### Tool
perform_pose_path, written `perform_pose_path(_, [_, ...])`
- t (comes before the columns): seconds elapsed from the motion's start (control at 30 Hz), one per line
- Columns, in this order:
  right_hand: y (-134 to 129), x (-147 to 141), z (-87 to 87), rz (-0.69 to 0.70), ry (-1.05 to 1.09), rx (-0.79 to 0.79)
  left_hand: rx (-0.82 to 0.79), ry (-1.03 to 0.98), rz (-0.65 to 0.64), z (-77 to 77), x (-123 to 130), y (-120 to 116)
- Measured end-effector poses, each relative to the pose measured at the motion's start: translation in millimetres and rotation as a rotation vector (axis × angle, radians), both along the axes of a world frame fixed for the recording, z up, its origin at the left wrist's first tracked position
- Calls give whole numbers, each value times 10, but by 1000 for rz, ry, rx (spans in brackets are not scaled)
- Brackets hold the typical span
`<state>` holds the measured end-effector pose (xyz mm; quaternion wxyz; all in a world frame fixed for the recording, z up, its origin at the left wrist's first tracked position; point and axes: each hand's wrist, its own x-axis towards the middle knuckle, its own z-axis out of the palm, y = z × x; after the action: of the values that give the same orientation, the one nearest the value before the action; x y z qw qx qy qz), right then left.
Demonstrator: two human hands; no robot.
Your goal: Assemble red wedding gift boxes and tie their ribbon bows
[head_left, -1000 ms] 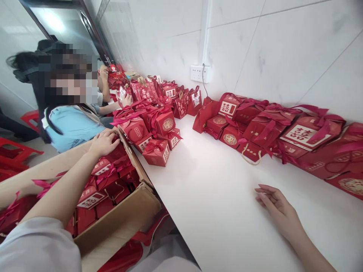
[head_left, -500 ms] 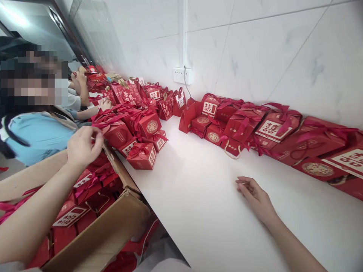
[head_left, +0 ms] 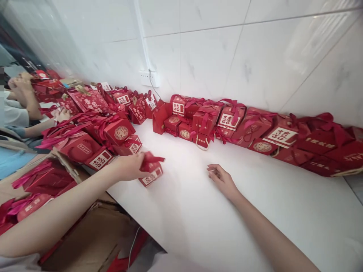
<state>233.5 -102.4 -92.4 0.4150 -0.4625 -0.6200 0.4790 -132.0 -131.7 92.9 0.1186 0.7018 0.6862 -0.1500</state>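
My left hand (head_left: 132, 166) is closed on a small red gift box (head_left: 153, 176), fingers over its top and far side. The box carries a ribbon bow and a white label with a red double-happiness character, and it is tilted at the white table (head_left: 181, 219). Whether its base touches the tabletop I cannot tell. Over the table to the right rests my right hand (head_left: 224, 182), fingers loosely curled and holding nothing. Beyond it, a stacked row of red gift boxes (head_left: 255, 126) lines the wall. Another pile of ribboned boxes (head_left: 76, 145) lies left of my left hand.
An open cardboard carton (head_left: 85, 234) with more red boxes stands under my left forearm, against the table edge. Co-workers' hands (head_left: 62, 114) are among red bags and boxes at the far left. A wall socket (head_left: 149, 78) with a cable sits above the table.
My left hand has come from above the carton to the table and taken hold of the small gift box. My view has turned right; my right hand stays loosely curled over the table.
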Motion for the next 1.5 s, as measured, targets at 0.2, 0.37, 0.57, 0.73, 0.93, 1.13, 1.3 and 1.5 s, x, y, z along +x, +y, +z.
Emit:
perform_pose_path(0.2, [65,30,15,-131,117,-5,145,-14,-531,255,800,325])
perform_pose_path(0.37, [140,68,-3,-222,159,-2,-263,-133,-517,625,1248,871])
perform_pose_path(0.57, [142,59,20,-205,174,2,80,-314,-259,574,1393,1213])
perform_pose_path(0.73, [134,18,57,-172,180,10,75,-341,-245,126,1246,1161])
perform_pose_path(0.93, [123,-13,114,-137,169,34,-175,-407,-156,38,1269,1017])
perform_pose_path(1.13, [136,10,144,-168,153,29,-122,-545,-379,202,1246,815])
perform_pose_path(1.3, [-36,-8,480,-171,90,122,-153,-665,-733,-3,1353,888])
perform_pose_path(1.5, [-378,-110,926,32,-188,255,-210,-505,-689,-183,1572,772])
